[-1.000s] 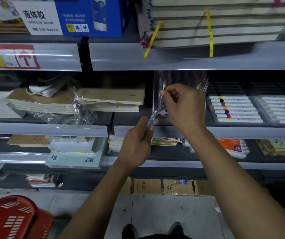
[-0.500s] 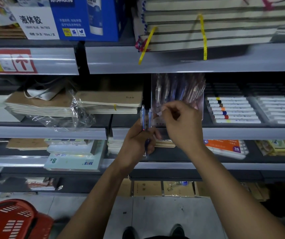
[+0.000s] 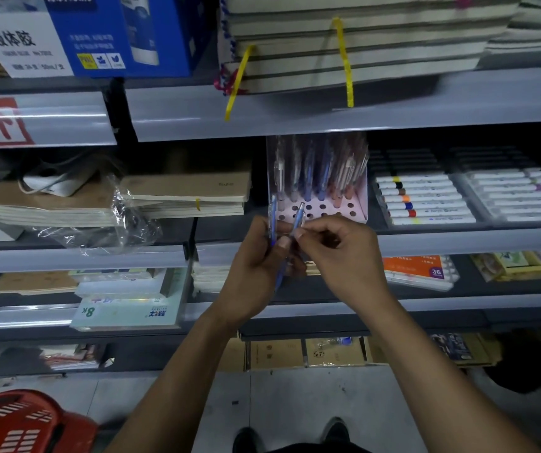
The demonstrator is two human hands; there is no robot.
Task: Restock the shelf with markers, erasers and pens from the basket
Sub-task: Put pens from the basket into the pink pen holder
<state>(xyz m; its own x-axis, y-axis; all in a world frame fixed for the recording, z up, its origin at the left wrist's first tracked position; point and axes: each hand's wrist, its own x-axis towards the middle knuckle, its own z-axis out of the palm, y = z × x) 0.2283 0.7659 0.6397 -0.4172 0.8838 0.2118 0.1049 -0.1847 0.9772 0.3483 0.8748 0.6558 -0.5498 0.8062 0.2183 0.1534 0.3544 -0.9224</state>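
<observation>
Both hands are up in front of the middle shelf [image 3: 458, 238], meeting just below the pink pen rack [image 3: 357, 207]. The left hand [image 3: 256, 266] is raised with its palm turned toward the right, fingers curled in a closed grip round two blue pens [image 3: 274, 223], thumb across their barrels. The right hand [image 3: 341, 253] reaches in from the right, knuckles up, thumb and forefinger pinching the upper part of the tilted pen [image 3: 298, 217].

One pen stands close to upright, its long axis vertical, its top end toward the rack. The other leans up and to the right, top aimed at the rack's punched holes, lower end down in the left palm. A blue end shows below the left hand.

Against half a second ago, the two pens stood side by side and both upright; now one is angled off toward the right hand, which has closed onto it. A second ago the right hand was higher, at the rack itself.

The red basket [image 3: 17, 423] sits on the floor at lower left.
</observation>
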